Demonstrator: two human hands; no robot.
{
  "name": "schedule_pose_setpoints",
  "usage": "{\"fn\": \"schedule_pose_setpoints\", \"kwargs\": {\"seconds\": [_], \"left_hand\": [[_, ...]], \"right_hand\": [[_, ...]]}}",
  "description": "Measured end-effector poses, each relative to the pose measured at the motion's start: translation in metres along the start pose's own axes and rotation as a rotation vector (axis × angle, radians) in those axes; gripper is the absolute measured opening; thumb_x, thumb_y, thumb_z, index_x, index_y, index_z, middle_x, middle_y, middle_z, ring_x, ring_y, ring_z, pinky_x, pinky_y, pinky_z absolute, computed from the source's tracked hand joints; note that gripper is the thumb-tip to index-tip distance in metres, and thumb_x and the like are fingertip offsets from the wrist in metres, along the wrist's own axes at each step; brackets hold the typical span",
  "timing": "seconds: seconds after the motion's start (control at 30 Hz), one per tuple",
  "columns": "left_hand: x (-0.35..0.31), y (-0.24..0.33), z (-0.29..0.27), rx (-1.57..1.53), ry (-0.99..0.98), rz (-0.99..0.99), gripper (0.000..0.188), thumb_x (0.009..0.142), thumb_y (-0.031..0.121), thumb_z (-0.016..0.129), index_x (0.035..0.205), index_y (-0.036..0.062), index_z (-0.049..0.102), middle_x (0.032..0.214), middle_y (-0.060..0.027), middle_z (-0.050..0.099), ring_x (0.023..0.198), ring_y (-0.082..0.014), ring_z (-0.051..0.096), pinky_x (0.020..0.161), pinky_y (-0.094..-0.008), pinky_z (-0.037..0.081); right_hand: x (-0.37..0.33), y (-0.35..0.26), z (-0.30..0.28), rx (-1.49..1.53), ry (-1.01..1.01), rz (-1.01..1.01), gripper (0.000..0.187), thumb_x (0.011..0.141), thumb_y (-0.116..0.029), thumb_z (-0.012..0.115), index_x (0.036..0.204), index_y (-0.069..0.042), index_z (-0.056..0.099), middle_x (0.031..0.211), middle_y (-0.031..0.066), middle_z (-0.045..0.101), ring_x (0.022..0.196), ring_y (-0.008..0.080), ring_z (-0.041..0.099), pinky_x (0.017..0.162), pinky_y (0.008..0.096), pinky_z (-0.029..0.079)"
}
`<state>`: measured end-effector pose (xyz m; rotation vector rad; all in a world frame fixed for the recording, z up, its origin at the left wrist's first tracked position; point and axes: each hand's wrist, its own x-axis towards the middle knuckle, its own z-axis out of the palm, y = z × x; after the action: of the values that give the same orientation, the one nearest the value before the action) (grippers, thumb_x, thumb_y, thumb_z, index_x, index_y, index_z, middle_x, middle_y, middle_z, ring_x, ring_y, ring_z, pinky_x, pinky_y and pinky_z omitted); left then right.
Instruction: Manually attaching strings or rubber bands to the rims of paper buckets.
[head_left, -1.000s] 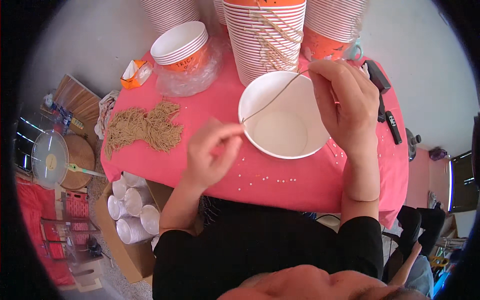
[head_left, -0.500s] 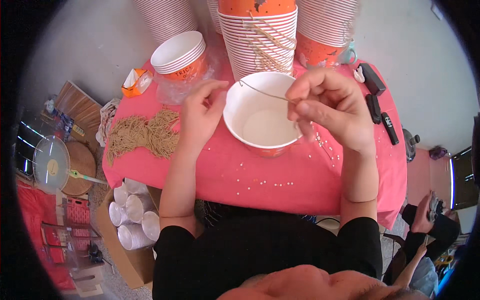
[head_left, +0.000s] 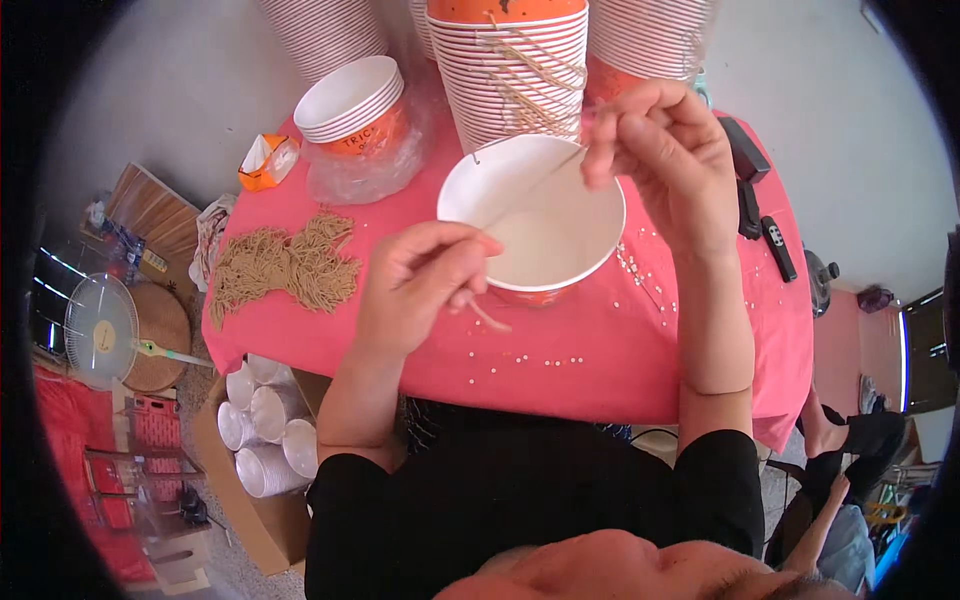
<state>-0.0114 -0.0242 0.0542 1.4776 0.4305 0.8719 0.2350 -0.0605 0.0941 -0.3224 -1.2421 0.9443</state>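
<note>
A white paper bucket (head_left: pixel 603 225) with an orange outside stands on the pink-covered table in front of me. Over its mouth a thin tan cord (head_left: pixel 543 185) slants between my two hands. My left hand (head_left: pixel 420 285), at the bucket's near left, pinches the cord, and a short tail hangs below the fingers. Above the far right rim, my right hand (head_left: pixel 672 150) is closed in a pinch at the cord's upper end; its fingertips are slightly blurred. A small piece of cord shows at the bucket's far left rim.
Tan cords (head_left: pixel 285 265) lie in a heap at left. Behind are a tall bucket stack (head_left: pixel 510 80) draped with cords and a shorter stack (head_left: pixel 350 105) in plastic. Small white beads (head_left: pixel 550 362) are scattered nearby. Black items (head_left: pixel 778 248) lie at right; a carton (head_left: pixel 265 515) holds cups below.
My left hand has moved right and nearer to me and now pinches the cord. My right hand has risen away, and the cord stretches between them.
</note>
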Motion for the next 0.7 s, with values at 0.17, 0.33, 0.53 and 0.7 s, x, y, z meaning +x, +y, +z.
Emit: {"fn": "schedule_pose_setpoints", "kwargs": {"seconds": [0.17,0.33,0.53,0.7], "left_hand": [[-0.020,-0.012,-0.035,0.085,0.135,0.085,0.017,0.095,0.009,0.056,0.099,-0.0040,0.067,0.070,-0.0037,0.061,0.054,-0.0055,0.048,0.048,-0.0185,0.037],[-0.024,-0.013,-0.034,0.316,0.207,0.087,0.014,0.094,0.008,0.059,0.097,-0.0032,0.067,0.071,-0.0025,0.061,0.057,-0.0039,0.050,0.050,-0.0172,0.038],[-0.013,-0.009,-0.007,0.525,0.184,0.257,0.008,0.087,0.000,0.063,0.094,-0.0021,0.067,0.072,-0.0015,0.061,0.060,-0.0049,0.052,0.052,-0.0190,0.038],[0.003,-0.003,0.015,0.733,0.131,0.567,0.009,0.081,-0.003,0.068,0.090,0.0000,0.066,0.072,-0.0058,0.061,0.056,-0.0106,0.051,0.049,-0.0253,0.038]], "right_hand": [[0.012,0.004,-0.026,0.022,0.099,-0.027,0.013,0.095,-0.001,0.052,0.105,0.004,0.057,0.090,0.0155,0.068,0.076,0.0225,0.070,0.068,0.0326,0.060],[0.011,0.006,-0.023,-0.407,0.153,-0.005,0.010,0.094,-0.001,0.052,0.100,0.002,0.060,0.088,0.0126,0.068,0.071,0.0185,0.068,0.063,0.0299,0.057],[-0.004,0.009,0.004,-1.187,0.010,-0.087,0.026,0.082,-0.003,0.065,0.108,0.001,0.062,0.088,0.0062,0.066,0.066,0.0109,0.060,0.058,0.0273,0.049],[-0.022,0.005,0.050,-0.561,-0.277,0.516,0.035,0.085,0.006,0.059,0.120,0.000,0.059,0.098,0.0076,0.066,0.065,0.0088,0.062,0.059,0.0231,0.052]]}}
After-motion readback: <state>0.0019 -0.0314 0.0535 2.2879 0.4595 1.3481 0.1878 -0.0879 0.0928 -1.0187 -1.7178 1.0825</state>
